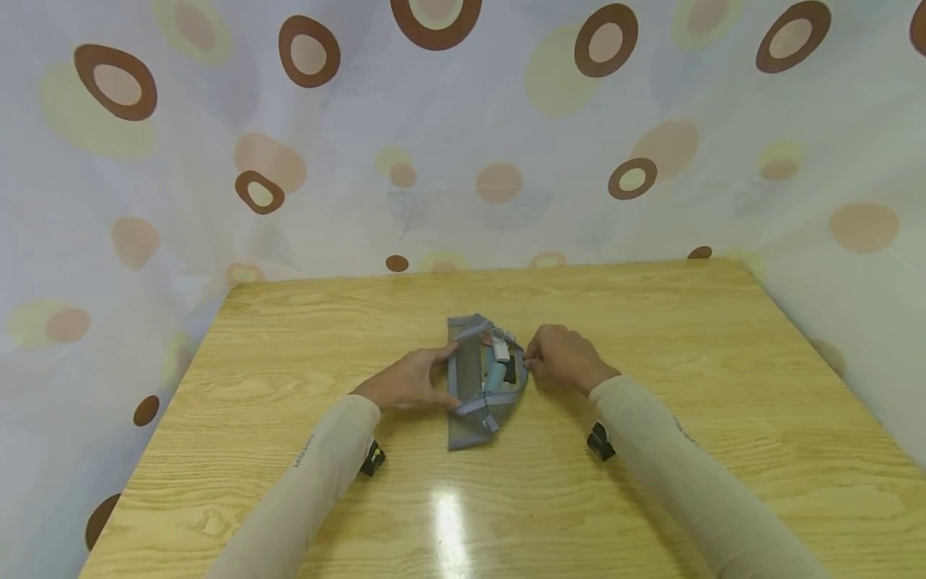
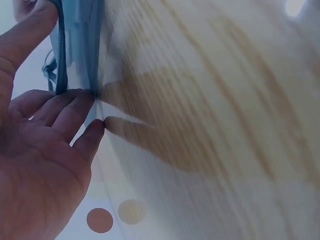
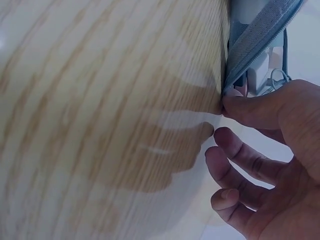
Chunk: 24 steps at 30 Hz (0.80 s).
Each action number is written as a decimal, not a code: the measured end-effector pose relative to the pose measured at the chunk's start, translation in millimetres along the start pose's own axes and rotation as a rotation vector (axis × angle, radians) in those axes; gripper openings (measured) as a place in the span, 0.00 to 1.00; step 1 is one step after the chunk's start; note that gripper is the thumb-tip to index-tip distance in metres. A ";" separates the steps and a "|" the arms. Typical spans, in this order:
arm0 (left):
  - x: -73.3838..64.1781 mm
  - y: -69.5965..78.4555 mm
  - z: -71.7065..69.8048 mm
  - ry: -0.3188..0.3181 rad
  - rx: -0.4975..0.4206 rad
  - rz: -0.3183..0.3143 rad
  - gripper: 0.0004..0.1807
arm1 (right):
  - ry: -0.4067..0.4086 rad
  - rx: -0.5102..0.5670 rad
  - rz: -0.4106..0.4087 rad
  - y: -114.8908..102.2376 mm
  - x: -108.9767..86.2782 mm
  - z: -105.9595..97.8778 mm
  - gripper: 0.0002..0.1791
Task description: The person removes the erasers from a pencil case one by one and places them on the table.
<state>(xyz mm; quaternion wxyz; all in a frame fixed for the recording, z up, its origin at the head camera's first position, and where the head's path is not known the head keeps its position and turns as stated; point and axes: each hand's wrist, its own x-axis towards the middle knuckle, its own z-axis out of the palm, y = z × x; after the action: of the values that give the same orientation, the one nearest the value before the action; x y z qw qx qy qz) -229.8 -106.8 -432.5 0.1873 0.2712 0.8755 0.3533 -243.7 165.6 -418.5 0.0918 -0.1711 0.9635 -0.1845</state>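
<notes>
A grey-blue mesh zipper pouch [image 1: 470, 376] lies on the wooden table, its zipped mouth spread apart. Inside show a white block-like piece [image 1: 501, 350], a light blue piece [image 1: 495, 376] and a black piece [image 1: 510, 370]. At the pouch's left side, my left hand [image 1: 414, 379] rests with thumb and fingers spread wide, the fingertips touching its edge. On the opposite side my right hand [image 1: 567, 355] pinches the pouch's rim by thumb and forefinger. In the right wrist view the other fingers [image 3: 240, 165] bend loosely beside the zipper edge [image 3: 262, 42].
The wood-grain table [image 1: 289, 338] reaches back to a white curtain [image 1: 448, 217] with brown and beige spots, which also hangs at both sides. A dark wrist device [image 1: 600, 442] sits below the right sleeve, another [image 1: 373, 458] below the left.
</notes>
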 end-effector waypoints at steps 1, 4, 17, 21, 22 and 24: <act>0.1 0.7 -0.6 0.005 0.015 0.006 0.54 | -0.002 -0.005 -0.004 0.0 0.5 -0.1 0.06; 1.1 3.1 -2.7 0.009 0.030 0.015 0.55 | -0.007 -0.009 -0.015 0.2 0.7 -0.6 0.08; 1.5 -1.7 -3.9 -0.033 -0.112 0.045 0.57 | -0.021 -0.003 -0.015 -0.4 -0.1 -2.0 0.09; -0.4 -3.6 -2.5 -0.032 -0.154 0.055 0.56 | -0.017 -0.003 -0.011 -1.2 0.8 -2.0 0.09; -1.3 -4.1 -2.2 -0.029 -0.158 0.055 0.56 | -0.017 -0.004 -0.013 -1.3 1.1 -1.9 0.09; -2.8 -4.7 -2.3 -0.020 -0.161 0.048 0.56 | -0.016 -0.005 -0.012 -1.4 1.9 -1.3 0.08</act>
<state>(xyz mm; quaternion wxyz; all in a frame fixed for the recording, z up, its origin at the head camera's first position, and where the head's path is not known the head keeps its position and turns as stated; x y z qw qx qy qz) -230.4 -112.5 -434.0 0.2087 0.2796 0.8357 0.4242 -245.3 164.1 -417.0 0.0982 -0.1787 0.9621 -0.1812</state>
